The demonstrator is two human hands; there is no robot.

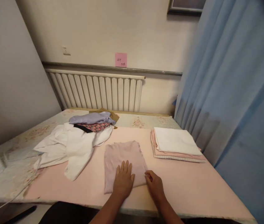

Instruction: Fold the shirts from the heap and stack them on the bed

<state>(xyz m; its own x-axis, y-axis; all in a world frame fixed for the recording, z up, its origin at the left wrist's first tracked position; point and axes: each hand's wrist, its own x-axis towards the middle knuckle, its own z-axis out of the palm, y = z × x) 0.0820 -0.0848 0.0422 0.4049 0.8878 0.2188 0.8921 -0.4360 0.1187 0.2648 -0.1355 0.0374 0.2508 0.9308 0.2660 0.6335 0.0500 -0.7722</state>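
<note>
Garment, one: dusty pink garment (137, 157), finely ribbed, laid flat in a rough rectangle at the near middle of a pale pink sheet (180, 183).
Left hand (123, 180): palm down on the garment's lower part, fingers extended and slightly spread, gripping nothing.
Right hand (154, 185): at the garment's lower right corner, thumb and fingers drawn together, pinching the edge.
Folded stack (177, 141), right of the garment and apart from it: white cloth uppermost, pink layers beneath, a striped piece at the bottom.
Loose heap, left: white garment (79, 152) with a sleeve hanging toward the near side; behind it, red patterned cloth (99, 127), grey-blue cloth (91, 118) and olive-brown cloth (114, 116).
Floral tablecloth (137, 122), under the sheet.
Beyond: white radiator (99, 90); pink note (121, 59) on the wall, handwritten; blue curtain (225, 77), right.
</note>
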